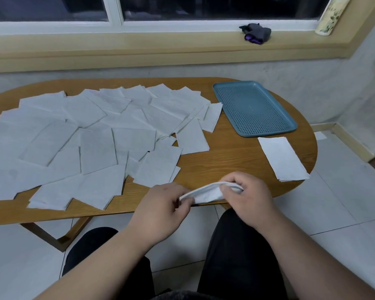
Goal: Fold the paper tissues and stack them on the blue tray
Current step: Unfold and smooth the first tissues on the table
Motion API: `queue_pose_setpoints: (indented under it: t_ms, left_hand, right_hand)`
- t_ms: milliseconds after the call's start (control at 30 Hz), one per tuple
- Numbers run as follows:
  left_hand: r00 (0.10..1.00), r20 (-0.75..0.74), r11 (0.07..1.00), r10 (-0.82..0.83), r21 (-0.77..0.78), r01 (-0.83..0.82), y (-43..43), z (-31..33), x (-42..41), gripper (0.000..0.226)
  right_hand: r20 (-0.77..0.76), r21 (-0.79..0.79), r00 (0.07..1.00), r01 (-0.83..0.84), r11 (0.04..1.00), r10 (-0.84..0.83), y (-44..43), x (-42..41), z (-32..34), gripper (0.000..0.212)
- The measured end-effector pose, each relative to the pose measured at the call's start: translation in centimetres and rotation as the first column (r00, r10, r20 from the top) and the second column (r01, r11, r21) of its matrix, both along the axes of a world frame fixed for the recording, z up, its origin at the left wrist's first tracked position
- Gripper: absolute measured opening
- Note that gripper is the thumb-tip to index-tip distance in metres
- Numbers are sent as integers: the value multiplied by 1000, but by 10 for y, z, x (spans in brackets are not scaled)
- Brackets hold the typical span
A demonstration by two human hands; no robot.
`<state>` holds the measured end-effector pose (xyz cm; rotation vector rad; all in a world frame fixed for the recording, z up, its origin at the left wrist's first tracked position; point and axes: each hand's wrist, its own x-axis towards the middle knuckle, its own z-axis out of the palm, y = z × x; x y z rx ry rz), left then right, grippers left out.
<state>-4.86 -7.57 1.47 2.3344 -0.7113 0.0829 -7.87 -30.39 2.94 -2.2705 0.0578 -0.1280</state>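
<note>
The left hand (161,205) and right hand (250,199) pinch one tissue (206,193) between them — the blue tray (254,106) past the right hand holds none yet, and many loose tissues (91,135) wait.

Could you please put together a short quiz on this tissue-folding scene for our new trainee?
1. True or false: the blue tray already holds folded tissues.
2. Where is the tissue being folded? A. on the tray; B. held between both hands; C. under the tray.
3. Where does the lone tissue, set apart from the spread tissues, lie?
Key: 1. False, the tray is bare. 2. B, the left hand and right hand both pinch it. 3. On the table, on the near side of the tray, by the right edge.
</note>
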Motion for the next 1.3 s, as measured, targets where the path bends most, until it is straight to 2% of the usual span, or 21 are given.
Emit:
queue_pose_setpoints:
  t_ms: [67,167,200,267,333,400,467,533,633,700,800,967,1067,1167,1300]
  left_hand:
    - [980,-181,993,82,-72,-96,-3,7,2,25]
    - [944,-261,972,203,-66,-227,-5,7,13,36]
    - [945,-221,968,242,-7,-250,-5,4,17,36]
    - [960,-49,949,277,168,-266,-5,-5,24,28]
    - [955,84,914,285,275,-297,-4,-15,27,14]
    - [941,104,896,323,287,-339,-2,-20,26,24]
    - [931,116,897,345,251,-364,3,-20,25,34]
    - [925,128,905,356,198,-376,14,-18,23,36]
    - [917,122,907,379,150,-394,39,-19,26,37]
    - [904,137,895,405,144,-423,55,-20,29,40]
    - [885,147,874,443,147,-462,73,-18,31,38]
    - [882,130,870,452,155,-469,85,-13,22,29]
    - [891,103,877,442,158,-453,90,-12,17,35]
    - [896,77,878,438,177,-445,96,-12,16,42]
    - [890,77,873,449,176,-456,101,-11,19,40]
  right_hand:
    - [-49,110,995,88,990,-83,-3,7,5,14]
    - [-120,71,986,123,990,-114,-5,19,3,11]
    - [-135,42,984,119,992,-113,-5,23,1,12]
    - [-155,-61,982,98,993,-107,-3,29,-4,21]
    - [-127,-245,988,52,968,-85,-1,35,-11,33]
    - [-63,-398,995,51,916,-83,0,38,-17,40]
    - [6,-483,994,97,870,-108,2,39,-17,45]
    - [90,-539,994,97,836,-57,9,39,-15,42]
    - [130,-540,986,-20,842,107,36,43,-10,33]
    - [75,-506,977,-134,852,199,62,50,-8,32]
    - [-2,-512,954,-259,819,301,101,60,-5,35]
    - [-117,-573,938,-332,749,326,132,70,-8,37]
    - [-126,-596,934,-341,727,334,136,72,-8,31]
    - [-126,-605,938,-330,725,323,137,72,-7,29]
    - [-149,-580,940,-334,743,307,138,72,-7,29]
